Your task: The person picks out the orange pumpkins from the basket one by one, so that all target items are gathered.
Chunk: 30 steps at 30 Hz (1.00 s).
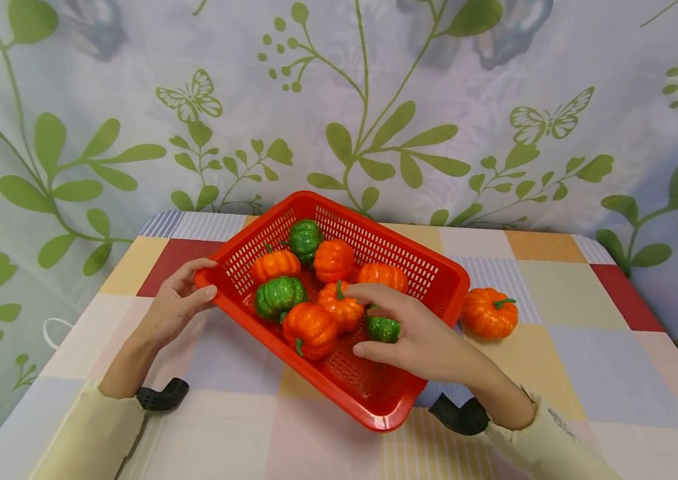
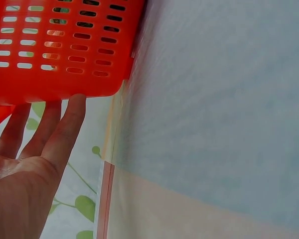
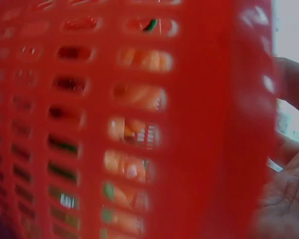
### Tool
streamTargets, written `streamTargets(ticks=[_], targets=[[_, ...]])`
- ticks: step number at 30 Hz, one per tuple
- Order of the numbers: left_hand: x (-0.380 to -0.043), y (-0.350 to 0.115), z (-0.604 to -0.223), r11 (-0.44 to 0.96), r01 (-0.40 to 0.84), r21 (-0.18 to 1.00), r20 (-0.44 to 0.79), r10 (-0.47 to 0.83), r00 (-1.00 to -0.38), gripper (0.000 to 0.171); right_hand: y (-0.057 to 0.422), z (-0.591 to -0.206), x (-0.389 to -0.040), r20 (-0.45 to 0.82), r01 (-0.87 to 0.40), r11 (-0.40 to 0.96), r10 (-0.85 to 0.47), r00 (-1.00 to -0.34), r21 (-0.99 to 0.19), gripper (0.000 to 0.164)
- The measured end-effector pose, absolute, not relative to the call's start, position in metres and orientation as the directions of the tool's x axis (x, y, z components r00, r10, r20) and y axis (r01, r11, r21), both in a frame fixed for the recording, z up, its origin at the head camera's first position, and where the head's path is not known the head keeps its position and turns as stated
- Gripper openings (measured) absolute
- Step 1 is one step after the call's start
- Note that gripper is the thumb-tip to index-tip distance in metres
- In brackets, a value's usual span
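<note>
You seem to be setting a green pumpkin (image 1: 383, 329) down toward the right end of the basket (image 1: 383, 421), or reaching to take it; your right hand (image 1: 419, 330) is over it, thumb and fingers spread, and contact is unclear. Your left hand (image 1: 173, 303) rests straight fingers on the rim's left corner. The next move likely calls for keeping that corner steady while you settle the pumpkin. Its stem is hidden, so its direction can't be told; the basket's long axis slants from far left to near right.
</note>
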State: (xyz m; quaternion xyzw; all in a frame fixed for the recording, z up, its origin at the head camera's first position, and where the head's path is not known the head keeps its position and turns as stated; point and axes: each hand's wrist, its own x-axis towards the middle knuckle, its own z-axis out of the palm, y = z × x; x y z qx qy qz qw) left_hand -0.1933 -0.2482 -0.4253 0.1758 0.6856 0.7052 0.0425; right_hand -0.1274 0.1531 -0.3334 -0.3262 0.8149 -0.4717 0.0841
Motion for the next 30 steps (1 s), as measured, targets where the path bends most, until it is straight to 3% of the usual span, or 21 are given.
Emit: streamTargets(ticks=[18, 30], targets=[[-0.193, -0.247, -0.426, -0.081, 0.168, 0.982, 0.185, 0.296, -0.937, 0.037, 0.107, -0.349, -0.145, 0.057, -0.483, 0.448, -0.686, -0.725, -0.752, 0.056], [-0.195, -0.246, -0.424, -0.104, 0.159, 0.982, 0.184, 0.303, -0.935, 0.038, 0.106, -0.356, -0.146, 0.005, -0.445, 0.485, -0.672, -0.741, -0.753, 0.06]])
